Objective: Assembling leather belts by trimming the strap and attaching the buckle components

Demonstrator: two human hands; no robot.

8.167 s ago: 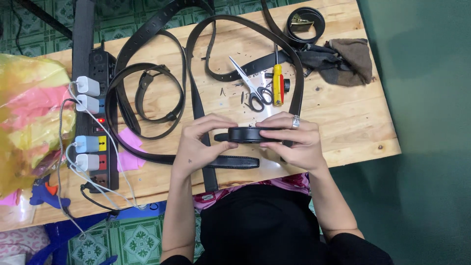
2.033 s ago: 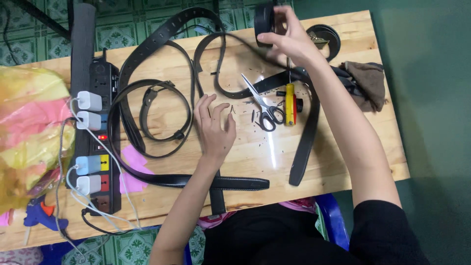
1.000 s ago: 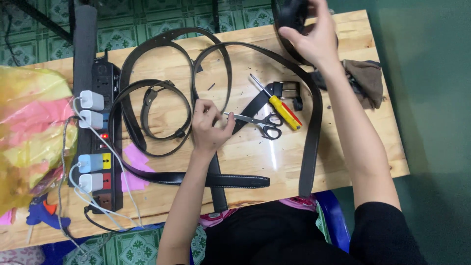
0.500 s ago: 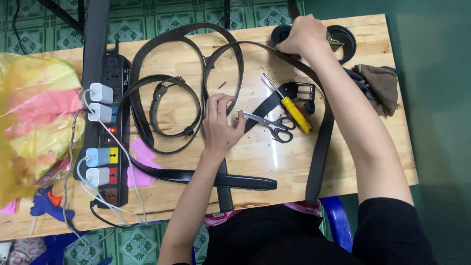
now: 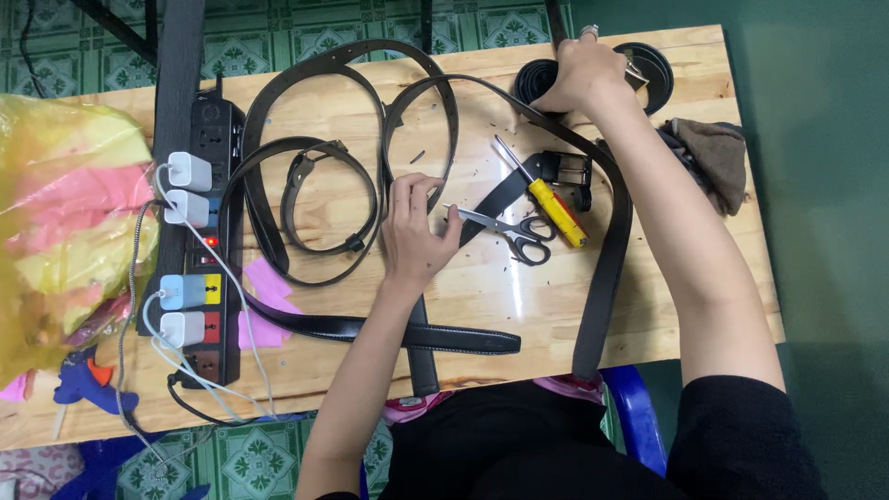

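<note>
Wooden table [image 5: 713, 268] over green patterned tile floor [image 5: 278, 28], black belts [image 5: 602, 268] across it

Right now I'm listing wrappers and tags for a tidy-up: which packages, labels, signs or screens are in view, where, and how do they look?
Plastic bag: left end of the table, crumpled, translucent yellow over pink contents.
Coloured labels: on the black power strip, small yellow and red rectangles beside the white plugs.
Pink paper scraps: right of the strip, partly under a black belt.
No signs or screens.
</note>
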